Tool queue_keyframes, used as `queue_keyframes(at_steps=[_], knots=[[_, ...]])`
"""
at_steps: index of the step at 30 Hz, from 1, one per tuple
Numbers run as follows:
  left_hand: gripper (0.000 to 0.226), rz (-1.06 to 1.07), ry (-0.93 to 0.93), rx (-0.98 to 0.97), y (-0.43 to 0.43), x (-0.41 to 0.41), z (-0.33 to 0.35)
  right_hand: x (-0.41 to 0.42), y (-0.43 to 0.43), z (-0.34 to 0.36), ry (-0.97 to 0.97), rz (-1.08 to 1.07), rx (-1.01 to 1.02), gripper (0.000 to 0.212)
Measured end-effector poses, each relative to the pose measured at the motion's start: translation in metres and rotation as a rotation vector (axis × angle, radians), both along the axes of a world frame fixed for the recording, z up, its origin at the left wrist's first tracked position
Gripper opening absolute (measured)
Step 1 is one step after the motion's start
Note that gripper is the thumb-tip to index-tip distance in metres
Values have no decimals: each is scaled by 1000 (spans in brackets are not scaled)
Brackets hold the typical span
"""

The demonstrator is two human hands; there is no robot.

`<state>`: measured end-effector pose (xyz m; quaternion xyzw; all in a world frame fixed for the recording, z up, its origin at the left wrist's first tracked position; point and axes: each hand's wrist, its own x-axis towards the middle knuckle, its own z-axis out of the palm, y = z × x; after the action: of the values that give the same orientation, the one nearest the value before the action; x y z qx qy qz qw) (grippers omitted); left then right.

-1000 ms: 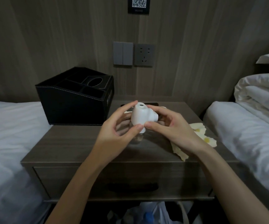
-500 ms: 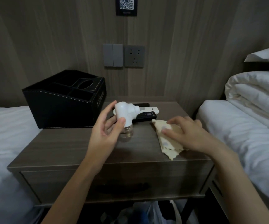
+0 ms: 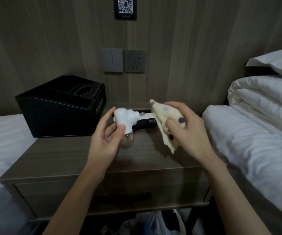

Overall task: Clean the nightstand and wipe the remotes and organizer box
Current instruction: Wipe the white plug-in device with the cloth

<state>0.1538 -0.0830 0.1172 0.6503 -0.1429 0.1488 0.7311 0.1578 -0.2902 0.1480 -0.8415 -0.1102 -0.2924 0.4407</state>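
White plastic device (image 3: 124, 118) with a small clear bottle beneath it is pinched between the thumb and fingers of the left hand (image 3: 105, 141), above the wooden nightstand (image 3: 60, 158). Just to its right, the right hand (image 3: 187, 131) clutches a bunched pale yellow cloth (image 3: 162, 116), lifted off the top. Behind them a black remote (image 3: 144, 123) and a white remote (image 3: 147, 115) lie side by side near the wall, and the black organizer box (image 3: 60, 109) stands at the back left corner

The black, compartmented organizer box (image 3: 58, 116) stands at the back left of the dark wood nightstand (image 3: 55, 155). Beside it a black remote (image 3: 143, 123) and a white remote (image 3: 147, 115) lie side by side. The right hand (image 3: 187, 131) grips a crumpled, spotted yellow cloth (image 3: 165, 119) above them. The left hand (image 3: 106, 141) pinches a white plug-in device (image 3: 124, 119).
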Motion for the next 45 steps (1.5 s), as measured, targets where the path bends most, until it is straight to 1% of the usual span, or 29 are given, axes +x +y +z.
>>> queue_keyframes(at_steps=[1, 3, 5, 7, 11, 16, 20, 22, 25, 28, 31, 32, 34, 36, 38, 40, 42, 45], knots=[[55, 3, -13, 10, 0, 0, -1, -2, 4, 3, -41, 26, 8, 47], [54, 14, -53, 56, -2, 1, -1, -5, 15, 3, -84, 85, -68, 50], [54, 28, -85, 101, -5, 2, -2, -8, 28, 0, -61, 125, -192, 53], [54, 41, -115, 133, -6, 1, -2, -8, 38, -6, -30, 139, -245, 54], [56, 62, -165, 179, -4, -4, 0, -8, 45, -7, -49, 165, -201, 53], [58, 76, -132, 252, 3, -1, -4, -9, 46, -7, -82, 168, -274, 51], [59, 55, -142, 360, 9, -1, -1, -9, 42, 5, -113, 117, -245, 42], [61, 39, -159, 403, 6, -4, 1, -6, 36, 11, -99, 94, -233, 38], [59, -38, -184, 428, -1, -12, 0, 1, 24, 15, -37, 89, -159, 38], [57, -134, -152, 327, -7, -18, 1, 6, 17, 14, 43, 135, -37, 40], [61, -165, -130, 269, -7, -21, 4, 7, 15, 16, 146, 224, 104, 38], [63, -174, -116, 244, -6, -20, 4, 6, 14, 16, 190, 252, 162, 37], [62, -198, -69, 169, -2, -18, 4, 5, 13, 18, 268, 312, 343, 39], [61, -231, -3, 79, 1, -16, 5, 7, 12, 17, 309, 351, 539, 42], [59, -269, 45, 10, 2, -15, 6, 10, 14, 14, 326, 404, 653, 43], [54, -293, 58, -22, 2, -15, 9, 13, 21, 8, 365, 483, 648, 46], [56, -297, 64, -40, 2, -15, 10, 13, 31, 3, 433, 547, 603, 47], [58, -266, 61, -46, 4, -13, 9, 10, 44, -1, 428, 540, 590, 41]])
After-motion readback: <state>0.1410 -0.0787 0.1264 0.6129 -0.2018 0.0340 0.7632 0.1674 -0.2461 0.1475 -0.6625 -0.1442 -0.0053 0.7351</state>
